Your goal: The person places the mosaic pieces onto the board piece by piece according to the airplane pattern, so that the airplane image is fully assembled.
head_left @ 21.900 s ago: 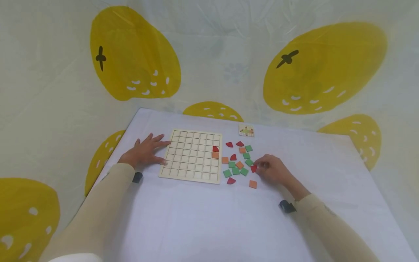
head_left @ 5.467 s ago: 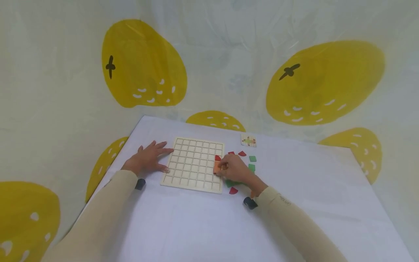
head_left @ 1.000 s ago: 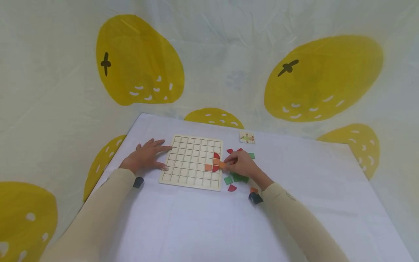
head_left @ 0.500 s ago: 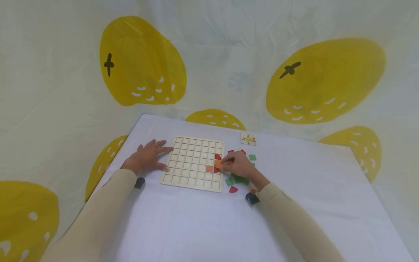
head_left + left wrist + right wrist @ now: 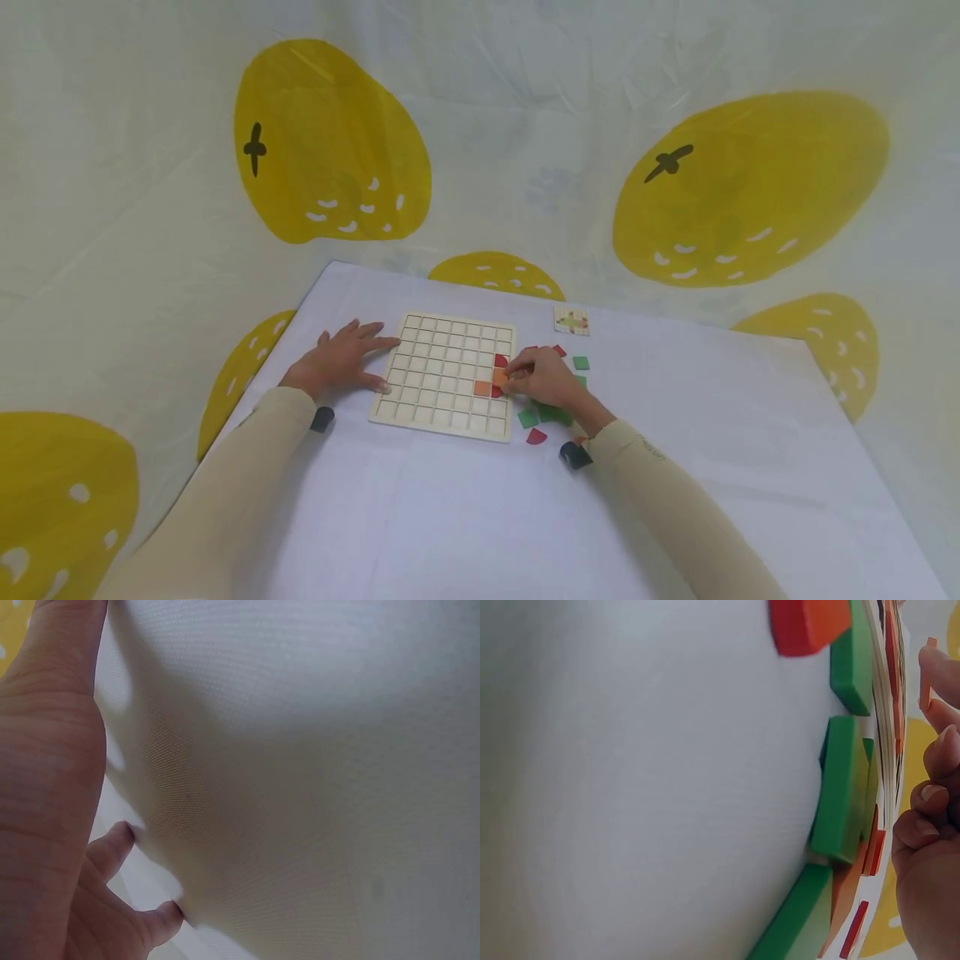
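My right hand [image 5: 546,382] pinches an orange square tile [image 5: 928,675] between thumb and fingertips, over the right column of the wooden grid board [image 5: 442,354]. Under or beside that tile show a red quarter-circle tile [image 5: 500,361] and part of another red tile [image 5: 497,392], both on the board. A second orange tile [image 5: 482,388] lies in a square one column further left. The held tile and my fingers hide what is beneath them. My left hand [image 5: 337,362] rests with spread fingers on the table, thumb and a fingertip touching the board's left edge.
Right of the board lie loose green tiles [image 5: 528,417], a red quarter-circle tile [image 5: 536,436] and other pieces, some hidden under my right hand and wrist. A small pattern card [image 5: 572,321] lies behind them on the white-covered table [image 5: 450,517]. A lemon-print cloth hangs behind.
Since 21.9 s ago, a second red tile and another orange tile have come onto the board. In the last second, my right hand brought the held orange tile leftward over the board; the left hand stayed.
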Demonstrator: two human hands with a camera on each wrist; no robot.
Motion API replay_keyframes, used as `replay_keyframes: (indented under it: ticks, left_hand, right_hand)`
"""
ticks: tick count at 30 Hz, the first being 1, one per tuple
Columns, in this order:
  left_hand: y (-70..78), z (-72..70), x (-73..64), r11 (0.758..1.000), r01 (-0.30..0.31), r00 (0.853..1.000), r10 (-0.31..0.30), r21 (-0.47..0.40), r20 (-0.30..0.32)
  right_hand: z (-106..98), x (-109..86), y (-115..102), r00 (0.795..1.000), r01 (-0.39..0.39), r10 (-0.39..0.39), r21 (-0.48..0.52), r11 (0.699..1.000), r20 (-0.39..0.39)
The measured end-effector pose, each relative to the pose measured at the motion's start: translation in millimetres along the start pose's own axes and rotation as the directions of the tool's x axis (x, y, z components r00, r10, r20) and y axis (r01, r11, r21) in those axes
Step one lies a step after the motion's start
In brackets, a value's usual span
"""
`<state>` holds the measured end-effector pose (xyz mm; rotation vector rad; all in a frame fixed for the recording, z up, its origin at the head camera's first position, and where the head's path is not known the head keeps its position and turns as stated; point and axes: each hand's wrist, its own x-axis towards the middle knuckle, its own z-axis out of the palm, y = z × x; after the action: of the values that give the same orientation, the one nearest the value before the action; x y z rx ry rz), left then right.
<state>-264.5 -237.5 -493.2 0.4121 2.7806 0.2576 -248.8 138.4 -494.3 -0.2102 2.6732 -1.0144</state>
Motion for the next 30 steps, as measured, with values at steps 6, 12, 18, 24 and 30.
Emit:
replay_keyframes:
  ticks: [6,12,18,24,30]
  left_hand:
    - [-0.1,-0.3,0.0,1.000,0.002,1.000,-0.002,-0.001,0.001]
    - [-1.2,-0.2,1.2,1.000,-0.005,1.000,0.005,0.008,0.001]
    - [-2.4,1.7,1.0,1.000,0.001,1.000,-0.001,0.007,-0.003]
    - [-0.6,1.9,-0.2,1.000,0.013,1.000,-0.013,0.004,0.001]
    - [0.2,1.0,-0.3,1.000,0.014,1.000,-0.014,-0.007,0.003]
  right_hand:
    - [0.2,1.4,-2.3,1.000,-0.008,0.008,0.004,1.000,0.020]
    - [1.7,2.9,-2.6,1.000,0.005,-0.005,0.002,1.000,0.024]
    - [5.4,4.7,-3.2,1.000,-0.004,0.003,0.021,1.000,0.029]
    - [6.7,4.8,-3.3,0.999,0.016,-0.018,0.033,0.999,0.039]
    - [8.0,7.0,-2.0,0.999,0.019,-0.021,0.034,0.999,0.040]
